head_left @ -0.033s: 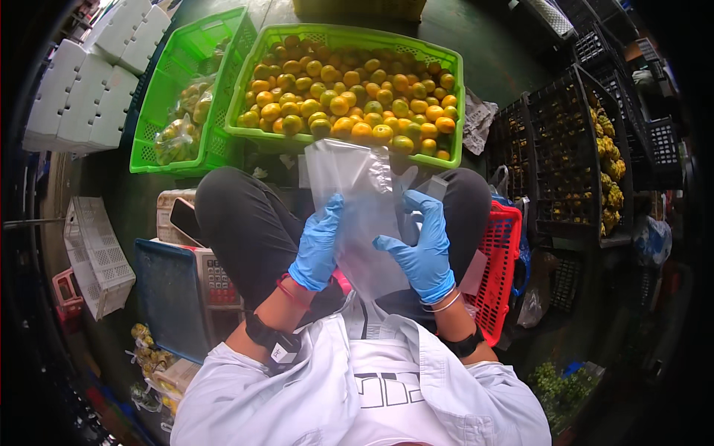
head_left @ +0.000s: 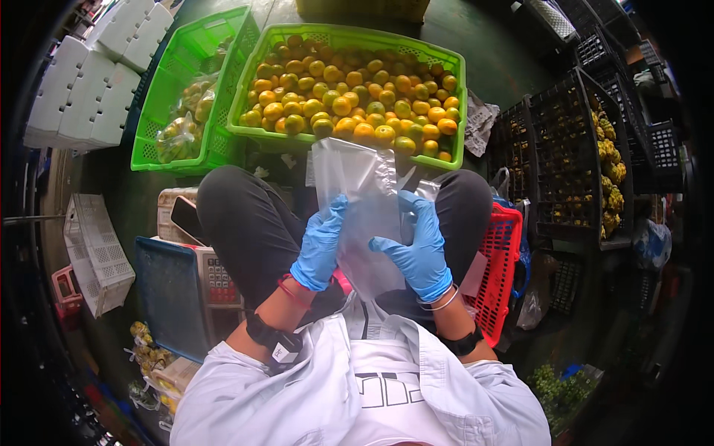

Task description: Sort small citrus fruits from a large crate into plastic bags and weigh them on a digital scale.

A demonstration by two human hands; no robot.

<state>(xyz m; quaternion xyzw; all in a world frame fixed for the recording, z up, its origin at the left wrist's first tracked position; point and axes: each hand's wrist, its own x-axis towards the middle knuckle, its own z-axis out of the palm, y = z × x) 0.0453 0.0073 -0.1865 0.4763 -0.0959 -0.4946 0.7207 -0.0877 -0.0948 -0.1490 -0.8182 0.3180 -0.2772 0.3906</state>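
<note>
A clear plastic bag [head_left: 364, 215], flat and crinkled, is held up between my two blue-gloved hands above my lap. My left hand [head_left: 320, 244] grips its left side, the fingers partly behind the film. At the right side, my right hand [head_left: 418, 251] closes on the bag, its thumb against the front face; some fingertips are hidden. Just beyond stands a green crate [head_left: 357, 31] full of orange and greenish citrus fruit [head_left: 341, 105].
Another green crate [head_left: 190, 44] at left holds bagged fruit [head_left: 178, 141]. A scale [head_left: 221, 276] and a phone [head_left: 186, 218] lie left of my knee. A red basket [head_left: 508, 249] is at my right, near black crates [head_left: 565, 163]. White boxes [head_left: 82, 89] stack far left.
The bag's top has shifted slightly to the right. My right hand has moved a little to the left, while my left hand has edged slightly right. Both stay on the bag.
</note>
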